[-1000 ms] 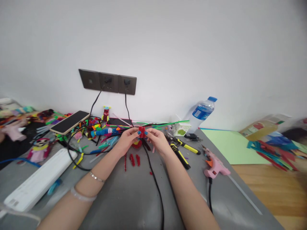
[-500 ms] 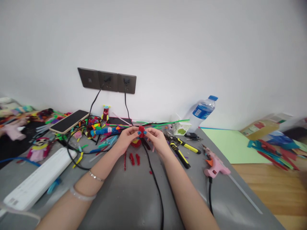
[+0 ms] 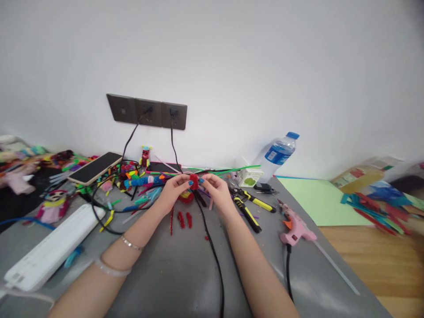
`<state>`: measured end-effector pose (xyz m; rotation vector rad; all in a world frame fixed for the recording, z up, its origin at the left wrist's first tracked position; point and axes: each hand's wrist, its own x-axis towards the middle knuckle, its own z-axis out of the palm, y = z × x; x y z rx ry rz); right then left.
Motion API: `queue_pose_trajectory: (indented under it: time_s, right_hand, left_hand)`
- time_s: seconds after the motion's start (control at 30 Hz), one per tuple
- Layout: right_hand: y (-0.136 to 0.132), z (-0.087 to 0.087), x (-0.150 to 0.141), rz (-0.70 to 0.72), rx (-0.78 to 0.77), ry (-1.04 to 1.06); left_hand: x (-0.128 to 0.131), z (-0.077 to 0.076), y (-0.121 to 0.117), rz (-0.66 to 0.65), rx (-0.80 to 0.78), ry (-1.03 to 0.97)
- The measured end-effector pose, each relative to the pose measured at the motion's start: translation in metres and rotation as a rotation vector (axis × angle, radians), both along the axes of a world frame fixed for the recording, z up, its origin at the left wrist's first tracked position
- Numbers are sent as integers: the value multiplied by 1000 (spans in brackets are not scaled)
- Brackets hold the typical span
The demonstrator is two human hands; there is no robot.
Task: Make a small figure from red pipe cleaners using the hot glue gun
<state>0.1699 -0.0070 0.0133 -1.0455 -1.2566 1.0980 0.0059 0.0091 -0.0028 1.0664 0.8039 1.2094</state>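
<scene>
- Your left hand pinches one side of the red chenille piece.
- Your right hand pinches its other side.
- It's above the gray table, beyond two short red strips.

The left hand and right hand partly hide a red piece, its details too small to tell. The bottom edge crops both forearms; coloured strips at right are blurred.

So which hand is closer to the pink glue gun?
Right: the right hand is left of the pink glue gun, pliers between them. The left hand is farther left, beyond the right hand.
</scene>
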Motion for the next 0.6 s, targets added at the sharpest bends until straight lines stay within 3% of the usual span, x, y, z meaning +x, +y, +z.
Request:
queue_pose_trajectory:
  time_s: [0.27,0.6]
  right_hand:
    - [0,-7,0,6,26,-91]
    - [-4,0,-2,10,158,-135]
  left_hand:
    - [0,3,-1,23,78,3]
    - [-2,4,0,75,208,52]
